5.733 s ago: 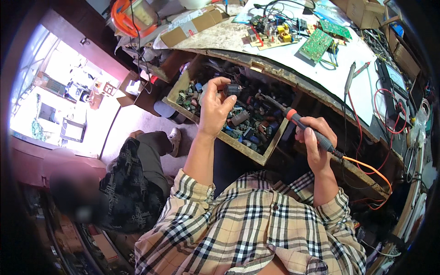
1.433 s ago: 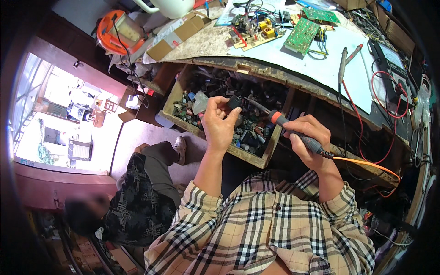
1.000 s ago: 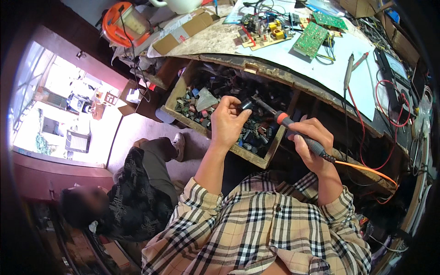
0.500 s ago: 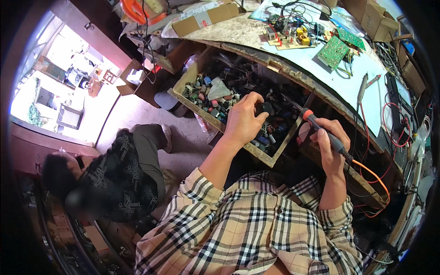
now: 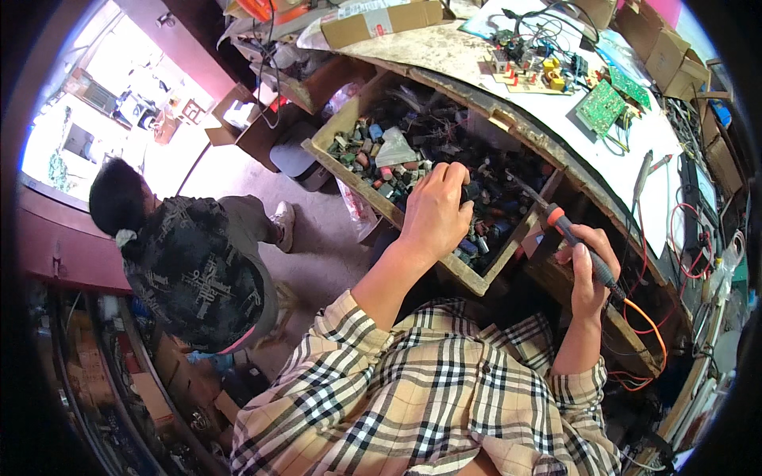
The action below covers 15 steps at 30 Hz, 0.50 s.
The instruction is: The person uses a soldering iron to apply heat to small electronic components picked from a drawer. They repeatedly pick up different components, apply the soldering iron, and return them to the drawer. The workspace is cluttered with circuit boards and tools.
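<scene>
My right hand (image 5: pixel 591 270) is wrapped around the grey and orange handle of a soldering iron (image 5: pixel 578 242). Its metal tip points up and left over the drawer, and an orange cable trails from the handle's lower end. Over the open wooden drawer (image 5: pixel 486 278), my left hand (image 5: pixel 436 210) has its fingers curled, with a dark electronic component (image 5: pixel 474 191) at the thumb and fingertips, partly hidden. Loose electronic parts (image 5: pixel 369 155) of many colours, mostly cylinders, fill the drawer. A small clear plastic bag (image 5: pixel 394 149) lies on top of them.
Above the drawer is a worktable (image 5: pixel 432 55) with a green circuit board (image 5: pixel 601 107), a board with yellow components (image 5: pixel 548 75) and test probes (image 5: pixel 643 174). A cardboard box (image 5: pixel 385 22) lies along its far side. Another person (image 5: pixel 198 270) bends over at left.
The view has shifted, so drawer and table sit slightly lower and further right. My left fingers have curled further over the dark component. The person at left has shifted posture, head now higher in view.
</scene>
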Each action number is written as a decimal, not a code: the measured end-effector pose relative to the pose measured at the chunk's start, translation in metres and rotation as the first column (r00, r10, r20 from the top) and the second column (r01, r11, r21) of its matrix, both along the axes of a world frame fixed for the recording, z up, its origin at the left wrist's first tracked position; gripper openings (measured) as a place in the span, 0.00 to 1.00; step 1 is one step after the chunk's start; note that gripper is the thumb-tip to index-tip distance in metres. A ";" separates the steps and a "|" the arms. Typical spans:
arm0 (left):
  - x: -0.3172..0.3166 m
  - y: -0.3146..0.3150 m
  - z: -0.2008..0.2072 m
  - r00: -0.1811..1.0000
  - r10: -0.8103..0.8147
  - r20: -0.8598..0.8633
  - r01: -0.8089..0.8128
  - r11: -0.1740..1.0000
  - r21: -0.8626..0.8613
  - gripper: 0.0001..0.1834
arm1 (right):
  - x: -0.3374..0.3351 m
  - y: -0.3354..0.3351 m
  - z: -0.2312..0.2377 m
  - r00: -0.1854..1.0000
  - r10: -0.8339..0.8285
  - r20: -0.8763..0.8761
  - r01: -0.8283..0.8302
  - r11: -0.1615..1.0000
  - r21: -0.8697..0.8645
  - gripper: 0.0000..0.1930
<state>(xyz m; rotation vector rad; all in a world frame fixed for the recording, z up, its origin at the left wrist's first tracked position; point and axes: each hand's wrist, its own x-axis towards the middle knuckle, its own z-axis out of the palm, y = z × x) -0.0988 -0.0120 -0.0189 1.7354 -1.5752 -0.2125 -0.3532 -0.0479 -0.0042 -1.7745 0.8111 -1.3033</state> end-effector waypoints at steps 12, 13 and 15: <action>0.024 0.014 -0.001 0.987 0.116 0.108 -0.118 0.993 0.012 0.18 | -0.004 -0.002 -0.005 1.000 0.019 -0.021 -0.020 0.998 -0.056 0.12; 0.022 0.014 -0.002 0.986 0.123 0.116 -0.123 0.992 -0.002 0.18 | -0.004 -0.002 -0.005 1.000 0.023 -0.020 -0.024 0.998 -0.055 0.12; 0.023 0.013 -0.005 0.978 0.147 0.147 -0.142 0.989 -0.046 0.18 | -0.004 -0.002 -0.004 0.999 0.025 -0.027 -0.027 0.998 -0.058 0.12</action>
